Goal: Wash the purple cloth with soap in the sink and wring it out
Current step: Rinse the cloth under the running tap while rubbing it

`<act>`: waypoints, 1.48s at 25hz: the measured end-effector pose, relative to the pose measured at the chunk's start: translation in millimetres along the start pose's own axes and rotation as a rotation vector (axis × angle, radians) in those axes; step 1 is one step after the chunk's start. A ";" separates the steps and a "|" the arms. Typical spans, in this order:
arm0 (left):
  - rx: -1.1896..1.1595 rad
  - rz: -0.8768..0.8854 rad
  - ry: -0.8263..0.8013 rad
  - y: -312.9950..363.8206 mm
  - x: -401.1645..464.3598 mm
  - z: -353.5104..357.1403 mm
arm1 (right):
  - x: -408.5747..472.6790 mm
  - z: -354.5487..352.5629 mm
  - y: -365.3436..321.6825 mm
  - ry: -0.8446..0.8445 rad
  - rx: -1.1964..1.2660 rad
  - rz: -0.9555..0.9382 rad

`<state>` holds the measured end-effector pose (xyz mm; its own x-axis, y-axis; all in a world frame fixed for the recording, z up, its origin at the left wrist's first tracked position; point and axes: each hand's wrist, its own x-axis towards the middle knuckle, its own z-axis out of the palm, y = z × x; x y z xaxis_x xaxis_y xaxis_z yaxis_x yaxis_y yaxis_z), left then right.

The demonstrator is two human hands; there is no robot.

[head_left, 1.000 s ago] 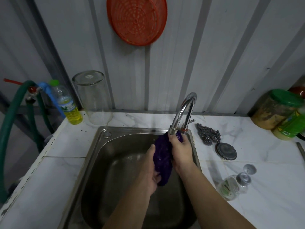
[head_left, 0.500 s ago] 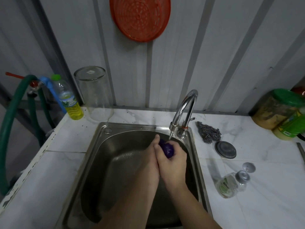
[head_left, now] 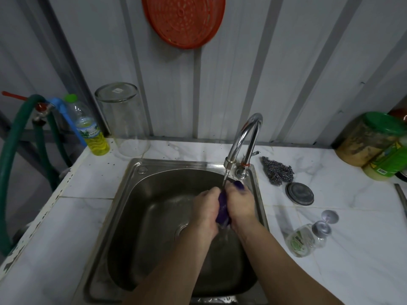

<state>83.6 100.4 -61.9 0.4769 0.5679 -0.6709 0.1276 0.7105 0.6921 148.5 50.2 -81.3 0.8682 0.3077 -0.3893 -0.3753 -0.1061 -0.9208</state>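
The purple cloth is bunched into a narrow strip, pressed between my two hands over the steel sink. My left hand grips it from the left and my right hand from the right; a purple tip pokes out above the right hand. Water runs from the chrome tap onto the cloth and drips below my hands. Most of the cloth is hidden by my palms.
A soap dispenser bottle lies on its side on the white counter, right of the sink. A steel scourer and round lid lie behind it. An upturned glass jar and yellow-liquid bottle stand back left.
The cloth hung long from my right hand under the tap; now both hands have closed around it, squeezing it into a tight bundle lower in the sink.
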 end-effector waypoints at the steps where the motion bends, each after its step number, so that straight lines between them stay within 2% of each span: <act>1: -0.004 -0.007 -0.056 3.4 -1.6 -3.3 | 2.0 -4.1 -3.5 -0.059 0.048 0.049; 3: -0.013 -0.056 -0.199 12.7 -2.5 -12.0 | 6.2 -11.6 -12.2 -0.202 0.123 0.118; 5: 0.013 -0.109 -0.326 21.4 -2.4 -20.1 | 8.2 -14.8 -18.3 -0.313 0.145 0.079; 8: 0.216 -0.154 -0.473 29.3 -7.0 -26.4 | 3.9 -12.3 -22.1 -0.408 0.053 -0.006; 10: 0.392 -0.118 -0.568 33.0 -9.8 -28.6 | 3.1 -12.6 -23.8 -0.472 -0.053 -0.028; 12: 0.492 -0.053 -0.563 35.3 -11.5 -30.2 | 5.8 -16.0 -23.1 -0.494 -0.116 -0.054; 14: 0.446 -0.019 -0.508 34.2 -11.9 -28.9 | 7.1 -21.2 -18.0 -0.552 -0.036 0.057; 16: 0.340 -0.078 -0.495 32.7 -12.2 -28.6 | 1.4 -25.4 -14.3 -0.641 0.108 0.196; 19: 0.357 -0.162 -0.555 28.3 -15.9 -29.1 | 4.4 -31.2 -11.7 -0.686 0.156 0.123; 21: 0.469 -0.121 -0.542 25.9 -16.0 -26.2 | 3.9 -27.1 -15.4 -0.602 0.100 0.043; 26: 0.962 0.228 -0.321 13.6 1.8 -11.6 | 4.0 -7.7 -21.7 -0.416 -0.001 -0.012; 30: 1.250 0.360 -0.205 -4.6 23.9 2.0 | 11.5 -0.3 -19.2 -0.299 -0.167 -0.059; 32: 1.234 0.455 -0.116 -6.2 24.3 0.9 | 13.1 4.6 -15.6 -0.215 -0.258 -0.122; 34: 1.153 0.534 -0.046 0.1 17.9 -6.4 | 13.2 6.5 -14.6 -0.136 -0.217 -0.147; 36: 0.865 0.551 -0.036 5.6 15.3 -18.6 | 15.1 1.8 -17.8 -0.071 0.046 -0.101; 37: 0.607 0.458 -0.073 9.9 13.5 -21.8 | 14.3 -1.9 -20.3 -0.063 0.194 -0.081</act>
<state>72.3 124.1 -69.9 0.6508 0.7071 -0.2764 0.3486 0.0451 0.9362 169.2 54.9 -68.2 0.8784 0.3669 -0.3064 -0.3658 0.1033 -0.9249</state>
